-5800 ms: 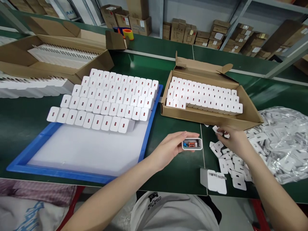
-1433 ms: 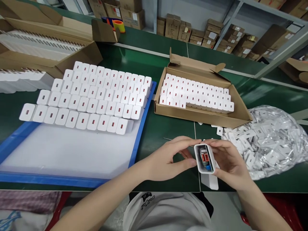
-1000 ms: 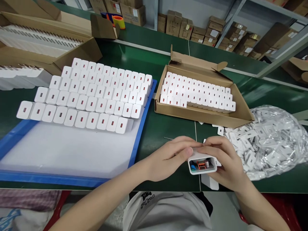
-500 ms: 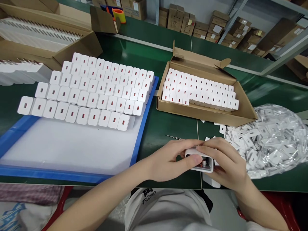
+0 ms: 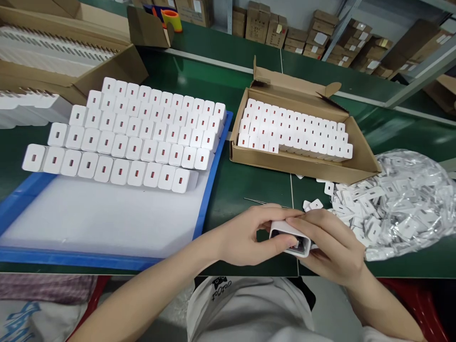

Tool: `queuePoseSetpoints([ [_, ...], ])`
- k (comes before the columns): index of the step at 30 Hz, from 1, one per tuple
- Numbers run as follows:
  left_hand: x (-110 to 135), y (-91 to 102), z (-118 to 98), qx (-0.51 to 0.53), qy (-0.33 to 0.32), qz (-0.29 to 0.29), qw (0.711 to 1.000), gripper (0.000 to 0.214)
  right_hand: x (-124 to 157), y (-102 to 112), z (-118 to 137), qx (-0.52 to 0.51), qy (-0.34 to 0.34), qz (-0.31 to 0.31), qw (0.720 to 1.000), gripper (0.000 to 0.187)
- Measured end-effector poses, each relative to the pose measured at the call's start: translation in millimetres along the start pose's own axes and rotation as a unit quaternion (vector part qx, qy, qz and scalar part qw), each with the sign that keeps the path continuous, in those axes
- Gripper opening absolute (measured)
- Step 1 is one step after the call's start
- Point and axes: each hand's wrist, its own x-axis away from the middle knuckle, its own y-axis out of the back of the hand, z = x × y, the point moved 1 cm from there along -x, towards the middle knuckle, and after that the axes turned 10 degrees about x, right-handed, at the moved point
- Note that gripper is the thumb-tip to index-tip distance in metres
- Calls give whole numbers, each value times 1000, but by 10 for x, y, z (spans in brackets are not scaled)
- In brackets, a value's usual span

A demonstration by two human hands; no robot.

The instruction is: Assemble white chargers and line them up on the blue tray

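Note:
A white charger housing (image 5: 279, 227) is held between both hands near the table's front edge, its open end facing me. Dark inner parts show inside, but only in part. My left hand (image 5: 245, 235) grips the housing from the left, with the thumb tip pressed into the opening. Wrapped over the top and right side, my right hand (image 5: 335, 244) is closed on the same housing; its lower fingers are partly hidden. Loose white end covers (image 5: 315, 204) lie just beyond the right hand. Behind the left hand rests a thin metal tool (image 5: 253, 200), perhaps tweezers.
A blue-edged white tray (image 5: 142, 223) bears rows of upright white chargers (image 5: 121, 142). An open carton (image 5: 302, 170) holds more chargers. To the right lies a clear plastic bag (image 5: 423, 199) of end covers. Another carton (image 5: 107, 66) stands back left, near an orange-yellow tape roll (image 5: 172, 21).
The housing has tilted and shifted slightly left. My left thumb sits deeper over its opening. A white piece below my right hand no longer shows; the covers beyond are more exposed.

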Motion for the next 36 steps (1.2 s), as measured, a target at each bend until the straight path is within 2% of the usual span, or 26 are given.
queuePoseSetpoints([
  [4,-7,-23,6,51,22,-6,998,41,-2,15,-33,-32,-26,21,999,46],
  [7,-7,-32,-1,104,37,-4,994,50,-20,42,-28,-28,-22,-7,999,43],
  [11,1,-33,-3,51,7,-29,998,50,-36,68,22,30,-11,-13,999,29],
  [15,20,-26,34,-36,-54,-53,996,48,-30,74,78,23,-18,-5,1000,31],
  [17,29,-19,57,-62,-64,-59,994,49,-19,74,99,28,-21,-7,999,31],
  [30,41,-10,60,-91,-43,-70,992,53,20,5,128,67,-4,-35,997,27],
  [33,38,-12,44,-70,-28,-72,995,50,19,0,125,53,-10,-23,998,33],
  [36,26,-20,25,-10,3,-70,997,47,19,29,72,-2,-32,4,999,47],
])
